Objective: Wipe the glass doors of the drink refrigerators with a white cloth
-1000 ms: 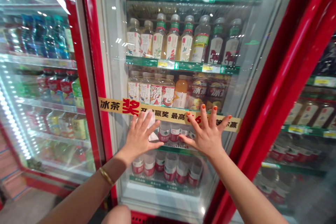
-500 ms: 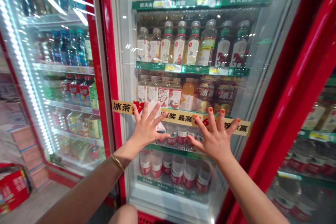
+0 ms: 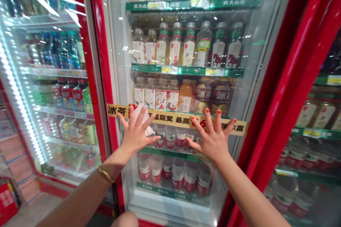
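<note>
a crumpled white paper tissue lies under the left hand, apparently pressed to the outside of a tall glass cooler door with a glossy red frame. the left fingers are spread apart, not clamped on it. the right hand, its nails painted orange, rests flat on the same glass, fingers also apart, across a yellow paper banner. behind the glass stand rows of plastic drink bottles on green-edged shelves; a red cardboard carton sits on the grey floor at the left.
</note>
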`<action>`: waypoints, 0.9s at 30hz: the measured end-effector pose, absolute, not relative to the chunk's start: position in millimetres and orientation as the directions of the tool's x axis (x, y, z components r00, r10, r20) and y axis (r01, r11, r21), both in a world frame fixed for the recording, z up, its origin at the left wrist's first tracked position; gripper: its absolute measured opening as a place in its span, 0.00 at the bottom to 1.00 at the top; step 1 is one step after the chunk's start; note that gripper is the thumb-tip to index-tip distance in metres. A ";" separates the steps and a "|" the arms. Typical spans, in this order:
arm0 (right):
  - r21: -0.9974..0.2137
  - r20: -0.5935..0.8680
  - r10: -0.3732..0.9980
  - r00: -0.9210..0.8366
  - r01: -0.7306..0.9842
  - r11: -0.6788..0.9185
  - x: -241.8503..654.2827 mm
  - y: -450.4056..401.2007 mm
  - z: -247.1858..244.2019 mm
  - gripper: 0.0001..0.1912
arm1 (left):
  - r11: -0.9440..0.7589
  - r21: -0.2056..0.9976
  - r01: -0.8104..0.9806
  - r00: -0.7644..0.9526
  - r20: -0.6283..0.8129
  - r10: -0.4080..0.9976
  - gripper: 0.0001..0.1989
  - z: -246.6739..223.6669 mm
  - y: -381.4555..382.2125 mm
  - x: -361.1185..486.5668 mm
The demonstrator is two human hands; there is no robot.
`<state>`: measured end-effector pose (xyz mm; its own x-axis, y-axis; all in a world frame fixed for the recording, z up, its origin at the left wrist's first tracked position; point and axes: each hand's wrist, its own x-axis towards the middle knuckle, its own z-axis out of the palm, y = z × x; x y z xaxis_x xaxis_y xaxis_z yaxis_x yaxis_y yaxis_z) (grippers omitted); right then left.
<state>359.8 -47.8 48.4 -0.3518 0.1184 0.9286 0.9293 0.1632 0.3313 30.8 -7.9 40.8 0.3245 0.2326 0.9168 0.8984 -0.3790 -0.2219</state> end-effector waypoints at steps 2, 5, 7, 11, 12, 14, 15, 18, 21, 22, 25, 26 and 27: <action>0.326 0.931 0.114 -0.348 0.930 0.170 359.6 -47.5 48.3 0.55 | -0.353 -0.163 0.922 0.255 0.938 0.233 0.55 48.2 -6.8 26.4; 0.322 0.932 0.115 -0.345 0.930 0.180 359.5 -47.6 48.2 0.55 | -0.366 -0.152 0.918 0.247 0.942 0.227 0.60 55.5 -3.8 39.3; 0.322 0.931 0.115 -0.346 0.928 0.186 359.6 -48.0 48.2 0.55 | -0.389 -0.197 0.900 0.295 0.932 0.210 0.64 51.0 -1.2 45.3; 0.314 0.932 0.126 -0.339 0.932 0.183 359.7 -48.3 48.4 0.56 | -0.414 -0.255 0.874 0.358 0.914 0.193 0.66 36.7 1.5 27.5; 0.314 0.932 0.127 -0.339 0.932 0.181 359.7 -48.3 48.4 0.57 | -0.409 -0.234 0.882 0.337 0.920 0.200 0.64 37.6 1.4 21.5; 0.318 0.931 0.125 -0.342 0.931 0.178 359.6 -48.4 48.7 0.58 | -0.390 -0.154 0.908 0.257 0.940 0.227 0.61 46.7 0.6 16.4; 0.321 0.931 0.123 -0.344 0.931 0.175 359.5 -48.6 48.9 0.58 | -0.382 -0.111 0.918 0.214 0.947 0.239 0.60 53.1 -0.1 18.4; 0.324 0.930 0.127 -0.345 0.932 0.163 359.2 -49.3 49.3 0.58 | -0.377 -0.093 0.922 0.193 0.952 0.239 0.60 63.5 -2.5 33.9; 0.322 0.930 0.131 -0.343 0.933 0.159 359.0 -50.0 49.3 0.59 | -0.393 -0.274 0.878 0.374 0.905 0.204 0.57 45.5 -5.1 35.6; 0.319 0.931 0.132 -0.340 0.935 0.158 359.1 -50.0 49.3 0.58 | -0.398 -0.333 0.855 0.434 0.879 0.197 0.56 35.6 -5.7 29.1; 0.316 0.932 0.136 -0.337 0.936 0.157 359.2 -49.7 49.1 0.57 | -0.382 -0.343 0.858 0.445 0.868 0.221 0.52 17.3 -5.9 -1.7; 0.318 0.931 0.133 -0.340 0.934 0.160 359.3 -49.5 49.1 0.57 | -0.372 -0.302 0.878 0.404 0.883 0.238 0.51 19.1 -5.2 -9.9; 0.321 0.931 0.128 -0.343 0.933 0.162 359.2 -49.3 49.1 0.56 | -0.363 -0.253 0.897 0.357 0.899 0.253 0.50 25.2 -4.4 -14.3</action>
<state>359.2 -49.3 49.1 -0.3425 0.1283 0.9307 0.9331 0.1623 0.3210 -14.3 -4.4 25.2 0.3567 0.2529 0.8994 0.8965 -0.3633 -0.2534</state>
